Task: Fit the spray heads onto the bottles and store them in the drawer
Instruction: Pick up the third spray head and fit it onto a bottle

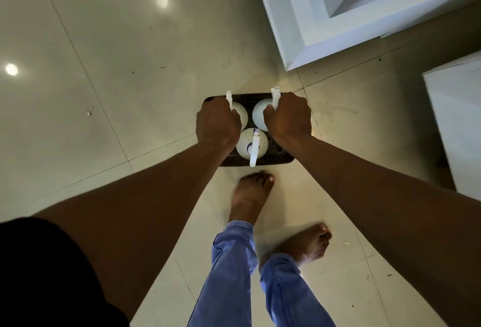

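View from above, looking down at a person standing barefoot on a pale tiled floor (104,71). A dark woven basket (270,160) serves as the reference object; whether it rests on the floor or is carried just above it cannot be told. Three white bottles stand upright inside it, each fitted with a white spray head. The near bottle (252,144) sits at the basket's edge closest to the person, its spray head (253,153) reaching out over that near rim. The far-left bottle (240,115) and far-right bottle (260,115) stand side by side toward the basket's far rim, just beside each other and touching or nearly touching the near bottle.

The left hand (217,123) is curled into a closed fist over the far-left bottle, its fingers wrapped around the left spray head (229,100), whose tip rises past the knuckles at the basket's far rim. The right hand (289,118) is likewise closed tight around the right spray head (275,96) on the far-right bottle. Both forearms extend from the person toward the basket.

On the person's side of the basket, one bare foot (251,196) is planted just beside the near rim; the other foot (304,246) stands further back. Blue trousers (234,274) cover the legs. Beyond the basket and to its right stands a white cabinet (325,27); another white unit (458,123) stands well to the basket's right.
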